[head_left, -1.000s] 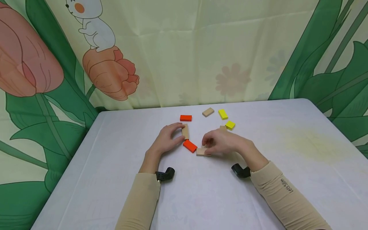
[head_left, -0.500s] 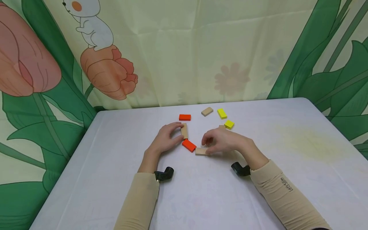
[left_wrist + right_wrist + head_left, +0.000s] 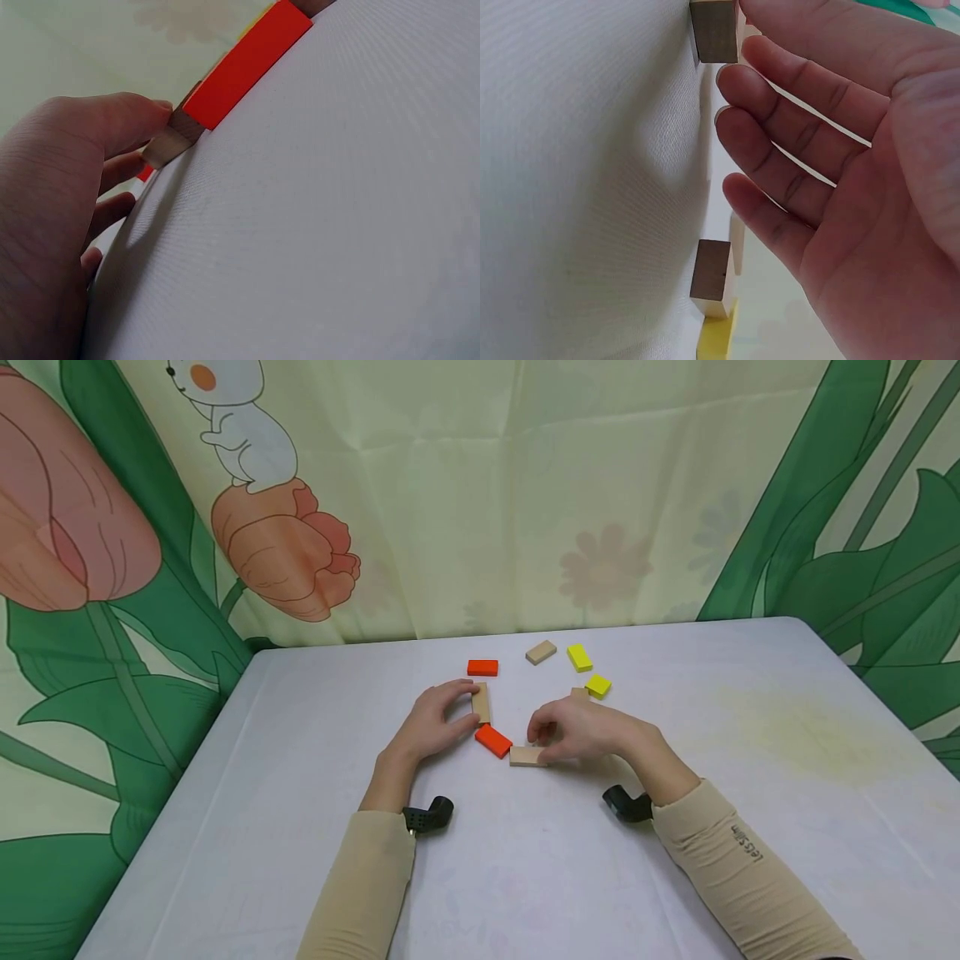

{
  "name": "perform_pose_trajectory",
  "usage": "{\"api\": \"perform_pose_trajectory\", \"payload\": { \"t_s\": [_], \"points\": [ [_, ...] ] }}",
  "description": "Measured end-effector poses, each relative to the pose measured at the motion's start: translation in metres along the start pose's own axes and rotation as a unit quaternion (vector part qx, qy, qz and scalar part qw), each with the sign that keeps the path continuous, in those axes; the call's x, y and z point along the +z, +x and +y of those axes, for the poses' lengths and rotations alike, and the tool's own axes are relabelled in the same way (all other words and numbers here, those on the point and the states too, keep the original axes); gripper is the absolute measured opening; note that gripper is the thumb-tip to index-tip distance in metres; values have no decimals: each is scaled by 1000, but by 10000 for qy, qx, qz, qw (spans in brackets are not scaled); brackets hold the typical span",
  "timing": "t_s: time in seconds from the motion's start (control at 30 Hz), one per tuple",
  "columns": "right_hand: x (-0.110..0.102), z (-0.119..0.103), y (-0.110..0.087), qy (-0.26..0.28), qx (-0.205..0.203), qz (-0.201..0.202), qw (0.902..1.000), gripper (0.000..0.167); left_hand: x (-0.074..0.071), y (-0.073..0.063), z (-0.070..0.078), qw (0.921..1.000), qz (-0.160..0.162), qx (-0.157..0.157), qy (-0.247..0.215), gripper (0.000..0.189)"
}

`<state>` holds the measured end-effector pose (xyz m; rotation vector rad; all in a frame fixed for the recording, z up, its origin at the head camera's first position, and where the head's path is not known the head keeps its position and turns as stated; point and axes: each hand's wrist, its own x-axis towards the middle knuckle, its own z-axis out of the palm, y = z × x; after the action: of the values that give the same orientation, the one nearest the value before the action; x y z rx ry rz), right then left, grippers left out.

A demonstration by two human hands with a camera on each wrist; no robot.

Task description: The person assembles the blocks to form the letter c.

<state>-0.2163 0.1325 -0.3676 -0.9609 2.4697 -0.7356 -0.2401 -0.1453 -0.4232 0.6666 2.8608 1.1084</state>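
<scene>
The left wooden block (image 3: 482, 704) is lying flat on the counter (image 3: 225, 827), and the left grip (image 3: 429, 722) is resting against it, thumb and index finger spreading toward opposite ends; whether they are pinching or only touching, I cannot tell. The near wooden block (image 3: 527, 757) is lying crosswise, closer to the person, with the right grip (image 3: 576, 728) sitting over its right end: the thumb is touching wood there while the other fingers are bending loosely, and whether the index finger is also pressing on the block, I cannot tell. Between the two, a red block (image 3: 493, 741) is slanting, its corners meeting or nearly meeting both.

Both wooden pieces are looking light, stiff and hard to damage, so a gentle squeeze is probably serving better than a firm one. Their bare faces are seeming dry, likely offering fair friction; the red face is looking smoother and perhaps slicker. With so little weight, a stray nudge is likely sending a piece askew, the more so with neighbours sitting this near. For the left piece, the long sides toward its far end are offering the better hold; for the near one, the long sides by the right end are suiting thumb and index finger best, keeping fingertips away from the red corner
</scene>
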Motion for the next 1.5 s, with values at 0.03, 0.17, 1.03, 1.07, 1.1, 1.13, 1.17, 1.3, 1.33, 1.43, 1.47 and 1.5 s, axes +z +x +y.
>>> {"api": "perform_pose_trajectory", "payload": {
  "t_s": [0.03, 0.17, 1.03, 1.07, 1.1, 1.13, 1.17, 1.3, 1.33, 1.43, 1.47, 1.5],
  "points": [
    [0, 0, 0, 4, 1, -1, 10000, 15, 0, 0, 0, 10000, -1, 2, 0, 47],
    [-1, -1, -1, 89, 64, -68, 9999, 15, 0, 0, 0, 10000, -22, -22, 15, 48],
    [-8, 2, -4, 166, 105, 210, 9996, 21, 0, 2, -1, 10000, -29, -51, 67, 48],
    [-9, 3, -4, 185, 132, 254, 9994, 21, 0, 1, -1, 10000, -24, -51, 70, 48],
    [-10, 3, -5, 214, 176, 286, 9992, 21, 0, 1, -1, 10000, -26, -53, 65, 49],
    [-11, 4, -5, 245, 197, 318, 9990, 22, 0, 1, -1, 10000, -28, -59, 60, 49],
    [-12, 5, -6, 263, 211, 349, 9988, 22, 0, 1, -1, 10000, -28, -64, 62, 49],
    [-16, 8, -9, 316, 282, 446, 9981, 27, 0, 1, -1, 9999, -48, -86, 45, 50],
    [-17, 9, -9, 325, 296, 468, 9979, 28, 0, 1, -1, 9999, -52, -88, 44, 50],
    [-19, 12, -11, 307, 329, 548, 9975, 31, 0, 1, 0, 10000, -47, -49, 40, 49],
    [-20, 13, -12, 298, 337, 577, 9973, 32, 0, 1, 0, 10000, -42, -39, 28, 49],
    [-21, 14, -12, 287, 318, 613, 9972, 33, 0, 2, 0, 10000, -38, -25, 19, 49]
  ]
}}
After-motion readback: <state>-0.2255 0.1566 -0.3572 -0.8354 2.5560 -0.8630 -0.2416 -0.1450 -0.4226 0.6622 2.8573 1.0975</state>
